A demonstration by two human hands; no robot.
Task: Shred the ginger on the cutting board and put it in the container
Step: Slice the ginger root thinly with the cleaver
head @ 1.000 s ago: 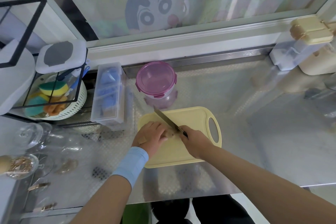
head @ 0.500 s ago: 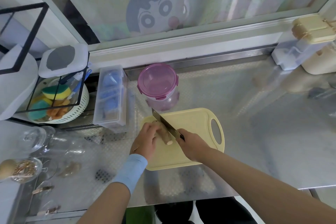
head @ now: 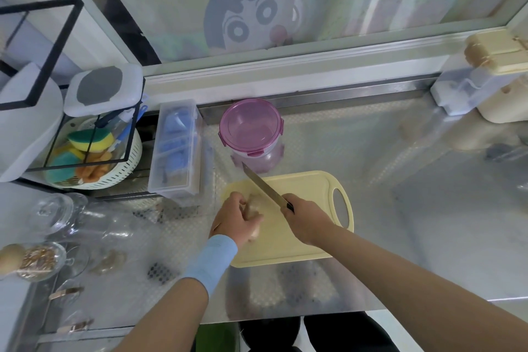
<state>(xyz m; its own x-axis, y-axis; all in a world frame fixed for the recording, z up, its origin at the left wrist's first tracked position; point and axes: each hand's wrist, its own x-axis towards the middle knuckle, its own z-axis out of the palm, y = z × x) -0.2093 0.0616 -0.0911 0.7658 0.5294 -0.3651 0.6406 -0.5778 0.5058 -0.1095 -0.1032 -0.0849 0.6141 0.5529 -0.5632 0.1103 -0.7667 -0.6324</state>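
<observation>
Left hand point(head: 238, 218): curled around the ginger point(head: 255, 203), held at the cutting board's point(head: 303, 240) left edge.
Right hand point(head: 307, 220): wrapped around the knife point(head: 264, 186) handle.
Container point(head: 251, 130): placed beyond the board's far edge.

Matt yellow plastic cutting board point(head: 303, 240), shiny metal knife point(head: 264, 187), glossy embossed steel counter point(head: 371, 157), transp. pink plastic container point(head: 251, 134)

Pale yellow all over the cutting board point(head: 303, 237), near the front edge of the bench point(head: 414, 251); silvery grey on that bench, embossed with a fine chequered grid. Beige for the ginger point(head: 253, 203). Bright steel along the knife point(head: 265, 185) blade, black at the handle. Translucent pink-purple on the container point(head: 251, 126) lid, clear below. Light blue on the wristband point(head: 211, 263). Toward the left edge: yellow-and-green, teal and orange sponges point(head: 90, 138) in a white slotted basket point(head: 125, 168), black rack point(head: 60, 34), blue shapes inside a clear box point(head: 177, 151). Cream on the dispenser point(head: 491, 51) at the far right corner.
</observation>
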